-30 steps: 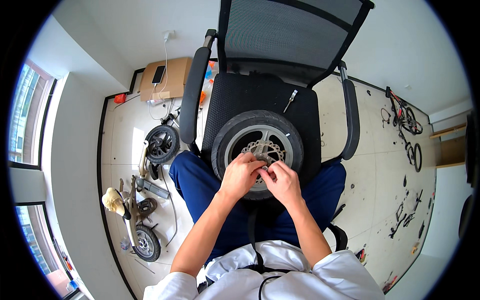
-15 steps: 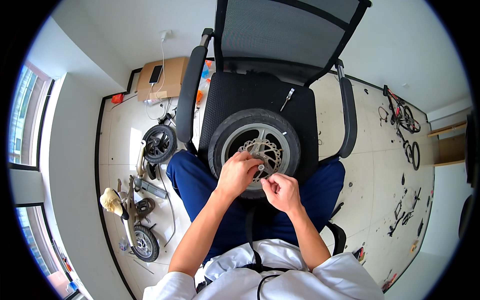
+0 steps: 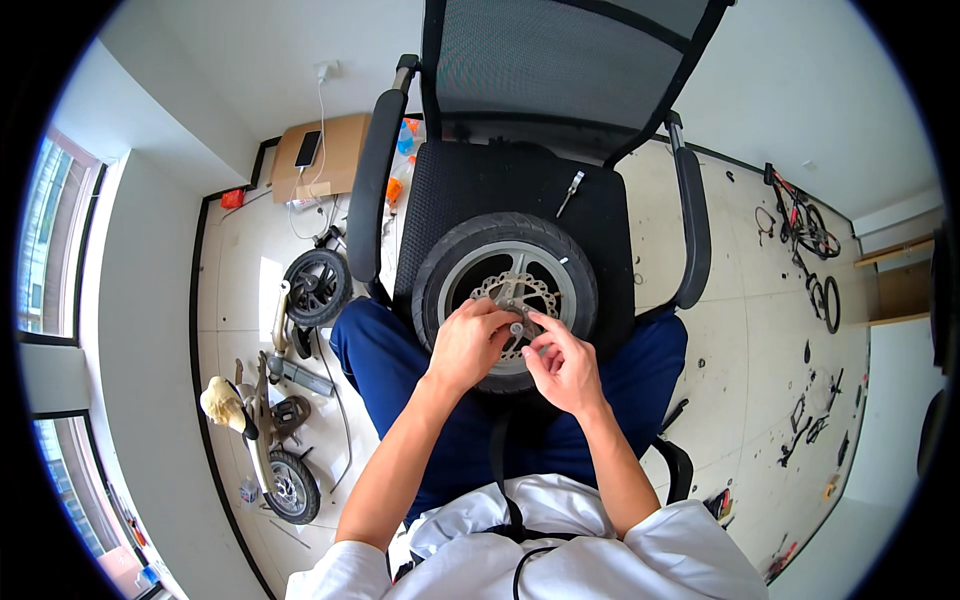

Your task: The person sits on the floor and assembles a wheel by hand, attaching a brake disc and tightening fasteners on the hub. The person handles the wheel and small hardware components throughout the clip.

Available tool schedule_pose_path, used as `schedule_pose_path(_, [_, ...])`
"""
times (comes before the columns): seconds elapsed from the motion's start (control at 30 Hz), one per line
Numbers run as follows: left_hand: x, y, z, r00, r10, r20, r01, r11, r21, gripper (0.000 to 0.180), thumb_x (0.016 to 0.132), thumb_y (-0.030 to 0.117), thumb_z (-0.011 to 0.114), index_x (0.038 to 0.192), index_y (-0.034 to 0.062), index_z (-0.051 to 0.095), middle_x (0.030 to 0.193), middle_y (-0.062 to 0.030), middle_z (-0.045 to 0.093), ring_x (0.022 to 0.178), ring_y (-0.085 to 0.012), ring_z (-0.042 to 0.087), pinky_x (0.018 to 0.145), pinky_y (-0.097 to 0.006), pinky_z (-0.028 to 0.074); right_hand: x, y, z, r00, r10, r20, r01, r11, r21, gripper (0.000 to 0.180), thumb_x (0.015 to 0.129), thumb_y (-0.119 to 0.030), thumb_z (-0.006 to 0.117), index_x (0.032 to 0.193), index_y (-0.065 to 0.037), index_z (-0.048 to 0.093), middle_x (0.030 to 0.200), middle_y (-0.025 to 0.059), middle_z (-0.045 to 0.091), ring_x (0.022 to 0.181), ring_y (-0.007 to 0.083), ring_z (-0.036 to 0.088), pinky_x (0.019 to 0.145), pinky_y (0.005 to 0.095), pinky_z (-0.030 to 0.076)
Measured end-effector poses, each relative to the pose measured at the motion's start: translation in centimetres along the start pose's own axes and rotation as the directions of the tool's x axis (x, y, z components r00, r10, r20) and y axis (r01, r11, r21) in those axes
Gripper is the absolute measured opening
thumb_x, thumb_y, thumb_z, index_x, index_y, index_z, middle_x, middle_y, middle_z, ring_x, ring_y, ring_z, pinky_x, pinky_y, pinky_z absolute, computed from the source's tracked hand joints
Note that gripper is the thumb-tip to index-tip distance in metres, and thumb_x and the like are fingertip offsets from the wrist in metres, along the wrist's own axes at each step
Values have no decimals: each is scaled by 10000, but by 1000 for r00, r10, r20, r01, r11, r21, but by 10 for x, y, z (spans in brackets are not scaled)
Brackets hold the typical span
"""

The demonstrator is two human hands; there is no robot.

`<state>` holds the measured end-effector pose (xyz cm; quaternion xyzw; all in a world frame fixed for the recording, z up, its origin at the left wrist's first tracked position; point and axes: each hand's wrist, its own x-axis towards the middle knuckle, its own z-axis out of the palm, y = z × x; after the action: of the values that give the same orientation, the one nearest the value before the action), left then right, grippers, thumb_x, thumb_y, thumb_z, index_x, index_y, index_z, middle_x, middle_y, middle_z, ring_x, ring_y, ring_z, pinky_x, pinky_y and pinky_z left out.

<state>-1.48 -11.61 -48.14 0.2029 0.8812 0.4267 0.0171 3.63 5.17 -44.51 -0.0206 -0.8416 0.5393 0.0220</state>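
A wheel with a black tyre and grey rim [image 3: 505, 230] lies flat on the front of the black chair seat, between my knees. A silver brake disc [image 3: 543, 290] with a wavy edge is at its centre. My left hand [image 3: 468, 345] is closed at the hub, fingertips pressed together beside the bright axle end [image 3: 516, 329]; what they pinch is hidden. Just right of the hub, my right hand [image 3: 564, 368] has its fingers apart, with the index finger reaching toward the disc. A slim silver hand tool [image 3: 570, 194] rests on the seat behind the wheel.
Chair armrests [image 3: 372, 190] flank the seat. Scooter parts, including a small wheel [image 3: 318, 287], lie on the floor at left, near a cardboard sheet [image 3: 345, 150] with a phone [image 3: 308, 149]. A red-and-black bicycle frame [image 3: 795, 215] and scattered parts occupy the right floor.
My right hand has opened from a closed pinch, its index finger now stretched toward the hub. The left hand stays at the hub.
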Motion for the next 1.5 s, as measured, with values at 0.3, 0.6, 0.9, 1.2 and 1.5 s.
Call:
schedule_pose_path(0.3, [2,1,-5,1000,1,-3,-2,1000,-4,230,778,64,755,1007,86,769,892,-89,674,892,-298,647,791,-401,548,-9,29,-6,990,-56,130,75,987,-143,112,857,-103,732,892,-26,658,657,74,644,505,192,603,508,312,467])
schedule_pose_path(0.6, [3,12,-15,991,109,-74,-112,993,-39,199,715,87,808,909,72,768,845,-73,675,822,-280,654,744,-387,550,-6,25,1,983,-1,184,11,998,-56,628,846,-65,706,1448,-100,529,780,59,711,530,190,632,549,309,521])
schedule_pose_path(0.9, [3,12,-10,985,135,-108,-135,991,9,104,708,88,822,793,64,767,814,-60,679,794,-259,654,710,-368,544,-15,48,3,984,-125,129,136,987,-82,147,823,-63,719,962,-35,681,673,65,669,517,215,629,531,311,507])
schedule_pose_path(1.2, [4,12,-15,994,91,-64,-95,994,-61,81,733,70,787,813,62,774,819,-58,682,791,-261,660,721,-370,555,-4,19,0,993,51,102,-65,989,136,369,822,-44,716,1172,-38,600,721,55,679,518,129,591,522,274,482])
schedule_pose_path(1.5, [1,2,-23,997,68,27,-66,997,-50,106,742,54,787,847,65,779,844,-73,691,797,-277,686,725,-360,564,-63,64,-7,926,134,354,-91,986,-137,314,855,-191,753,638,-7,620,656,141,651,519,225,630,497,342,455])
